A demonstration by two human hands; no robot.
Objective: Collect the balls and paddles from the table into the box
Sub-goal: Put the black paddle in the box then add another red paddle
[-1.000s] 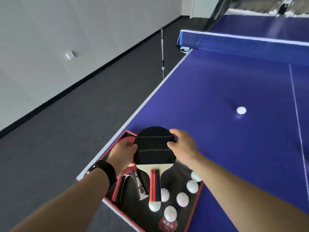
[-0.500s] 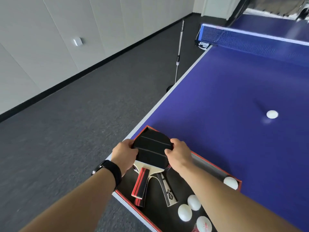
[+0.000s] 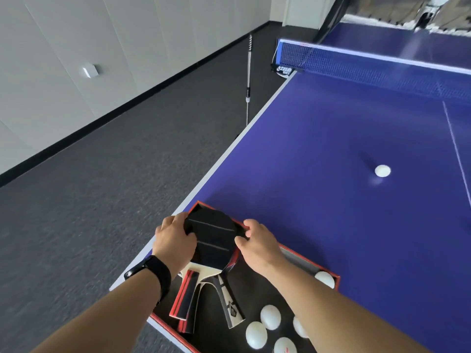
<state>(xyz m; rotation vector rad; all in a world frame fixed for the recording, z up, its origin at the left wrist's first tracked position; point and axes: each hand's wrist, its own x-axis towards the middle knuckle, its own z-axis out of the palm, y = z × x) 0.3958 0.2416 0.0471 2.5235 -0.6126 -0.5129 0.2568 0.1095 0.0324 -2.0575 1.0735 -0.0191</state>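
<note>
Red-walled box (image 3: 303, 253) with black lining sits at near-left corner of the blue desk (image 3: 318, 154), its left side along the desk's left edge. Both hands over the box's far end, on the top paddle (image 3: 212, 240), black rubber face up. Left hand (image 3: 175, 244) curled on the blade's left rim, fingers wrapped over the edge, black watch band (image 3: 150, 275) on the wrist. Right hand (image 3: 257, 244) curled on the blade's right rim, fingertips pinching the edge. Both hands closed on that paddle, none open. Top paddle lies over a second paddle (image 3: 230, 304) in the box; its blade mostly hidden, red edge showing at the right under the black one. Two handles fan out toward the near side: red-black striped handle (image 3: 186, 296) on the left, black-white handle on the right. Cannot tell if the top paddle rests fully on the lower one or is held slightly above.

White balls in box (image 3: 270, 317) clustered at the near-right part of the box, about five visible, some partly hidden by the right forearm; one more sits at the box's right wall. One loose ball (image 3: 382, 170) out on the desk, well apart from the box, toward the far right, just left of the white centre line. Net (image 3: 369, 62) spans the far edge. Metal pole (image 3: 248, 80) stands on grey carpet off the desk's left edge.
</note>
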